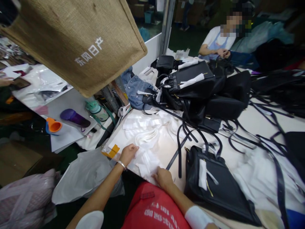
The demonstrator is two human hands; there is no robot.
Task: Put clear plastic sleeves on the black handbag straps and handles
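My left hand [128, 154] rests with curled fingers on a pile of white paper sheets [149, 140] at the near edge of the work table [252, 122]. My right hand [163, 177] lies closed on the same pile, close to my body, pinching a crumpled white sheet [147, 165]. A black leather handbag [214, 183] with white paper tabs and a long strap lies just right of my right hand.
A jute tote bag [78, 41] with white print hangs at upper left. More black bags [202, 89] and loose straps are heaped further back. Another person [221, 41] sits at the far side. Bottles and an orange cup [53, 125] sit on the left table; plastic sacks [83, 175] below.
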